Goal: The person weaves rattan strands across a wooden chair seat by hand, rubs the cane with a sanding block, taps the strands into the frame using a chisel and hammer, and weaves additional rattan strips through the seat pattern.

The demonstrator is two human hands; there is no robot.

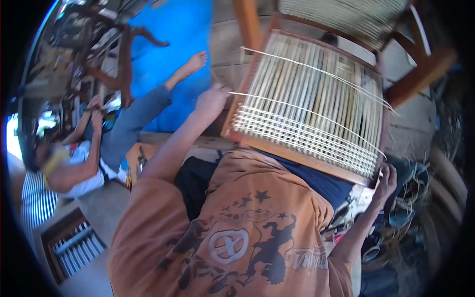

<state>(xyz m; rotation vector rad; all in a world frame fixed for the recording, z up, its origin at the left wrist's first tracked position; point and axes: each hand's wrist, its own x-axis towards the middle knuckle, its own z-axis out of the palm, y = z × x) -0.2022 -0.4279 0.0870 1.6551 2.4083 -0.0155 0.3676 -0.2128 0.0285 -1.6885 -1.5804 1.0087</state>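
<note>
A wooden chair with a seat of woven cane (307,141) lies across my lap, its front rail toward me. Long strands run lengthwise over the seat, and the part nearest me is woven into a tight grid. My left hand (212,103) is closed at the left edge, pinching the end of a pale cane strand (302,108) that crosses the seat. At the near right corner, the fingers of my right hand (387,180) are bent against the frame where that strand ends; their grip is partly hidden. Farther up, another loose strand (321,72) lies across the seat.
The chair's woven backrest (344,17) and a wooden armrest (420,76) extend away from me. Another person (81,166) sits at left, one bare foot on a blue sheet (170,29). Dark containers with cane scraps (408,190) stand at right.
</note>
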